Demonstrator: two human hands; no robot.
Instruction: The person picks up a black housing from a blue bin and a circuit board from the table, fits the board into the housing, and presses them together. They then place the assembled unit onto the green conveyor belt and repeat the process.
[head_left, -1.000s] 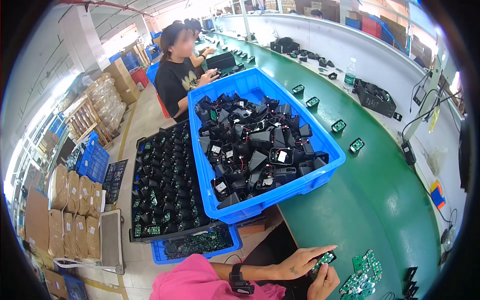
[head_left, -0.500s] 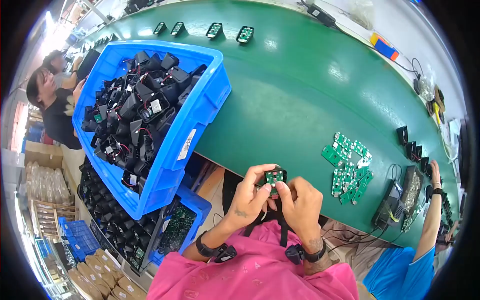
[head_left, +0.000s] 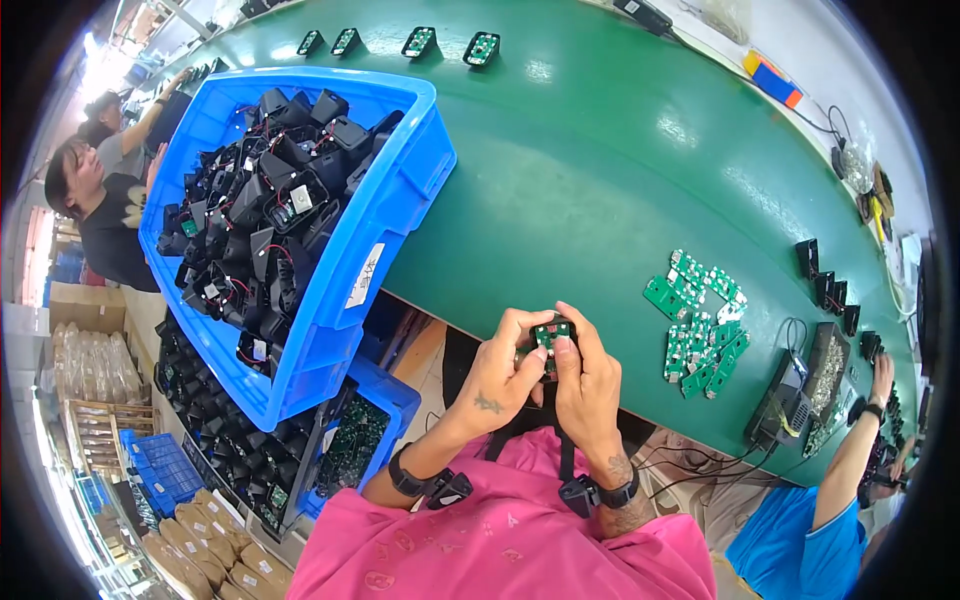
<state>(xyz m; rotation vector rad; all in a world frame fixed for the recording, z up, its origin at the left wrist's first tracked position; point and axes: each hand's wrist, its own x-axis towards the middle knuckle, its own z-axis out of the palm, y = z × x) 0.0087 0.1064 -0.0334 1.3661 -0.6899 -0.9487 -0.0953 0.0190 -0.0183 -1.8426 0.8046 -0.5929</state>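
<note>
Between my two hands, close in front of my body, is a small black plastic housing with a green circuit board [head_left: 551, 334] in its open face. My left hand [head_left: 500, 375] grips its left side, thumb on the board. My right hand [head_left: 588, 388] closes round the right side, its thumb pressed on the board and its index finger at the far edge. Fingers hide much of the housing. Right of my hands, a pile of loose green circuit boards [head_left: 705, 340] lies on the green table [head_left: 560, 210].
A blue bin [head_left: 345, 330] heaped with black housings [head_left: 290, 195] stands left. Several board-fitted housings [head_left: 482, 48] line the far side. At right are a black boxy device [head_left: 780, 410] and a co-worker's hand [head_left: 882, 380]. Below the bin sits a blue crate of boards [head_left: 355, 440].
My right index finger has straightened along the housing's far edge, and my right thumb has shifted on the board. The co-worker's hand at right has come nearer. The view has shifted slightly.
</note>
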